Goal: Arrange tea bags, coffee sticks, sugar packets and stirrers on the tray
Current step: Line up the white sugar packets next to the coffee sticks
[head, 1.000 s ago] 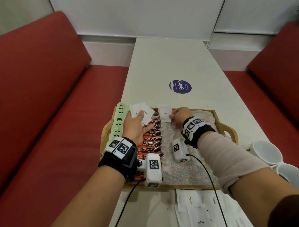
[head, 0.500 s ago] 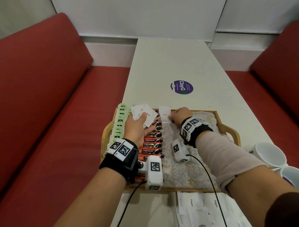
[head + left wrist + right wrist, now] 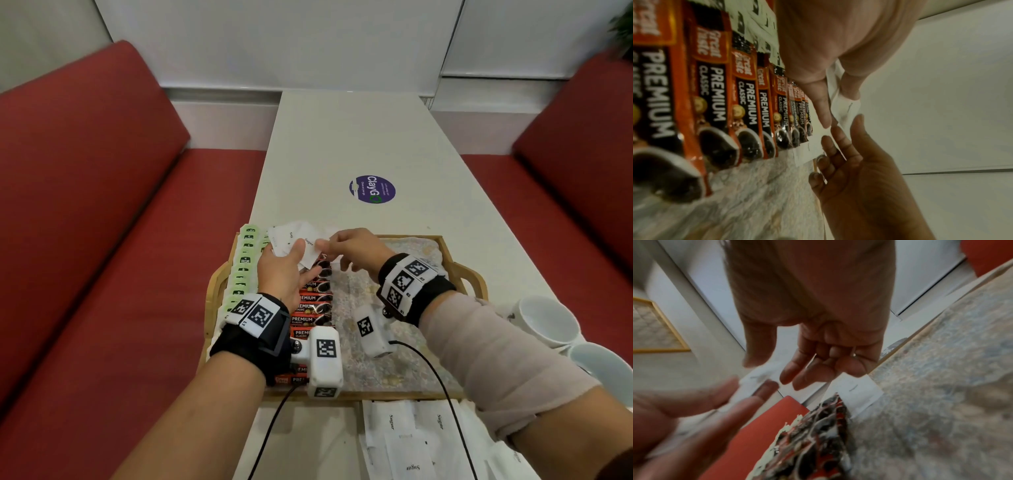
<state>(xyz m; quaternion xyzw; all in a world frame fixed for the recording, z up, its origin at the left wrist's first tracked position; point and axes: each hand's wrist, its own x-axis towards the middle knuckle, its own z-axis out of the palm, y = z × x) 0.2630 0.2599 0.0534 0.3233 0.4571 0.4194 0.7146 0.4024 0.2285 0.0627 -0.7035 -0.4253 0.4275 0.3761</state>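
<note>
left hand [image 3: 286, 270] holds a small fan of white sugar packets [image 3: 294, 240] above the far end of the tray [image 3: 455, 263], thumb on top and fingers underneath, so the stack stays spread and one packet can be drawn off at a time. judgement: the fan serves as a supply held close to the drop spot.

right hand [image 3: 352, 248] is reaching into that fan; its thumb and forefinger meet at the edge of a packet marked "sugar". in the left wrist view the right fingertips [image 3: 828, 139] touch the white paper, the remaining fingers loosely spread. whether the pinch has fully closed i cannot tell: the right wrist view is blurred.

one sugar packet [image 3: 857, 392] already lies flat on the tray lining, just beyond the right fingertips, at the far end of the row of coffee sticks [image 3: 313, 301]. judgement: it starts a third column, and the next packet belongs beside it.

coffee sticks lie overlapped under the left palm; green tea bags [image 3: 245, 263] run in a column on the thumbless side of the left hand, along the tray's edge.

more sugar packets [image 3: 407, 442] wait on the table [image 3: 342, 137] near the wrists. no stirrers seen. two white cups [image 3: 548, 322] beside the right forearm.
</note>
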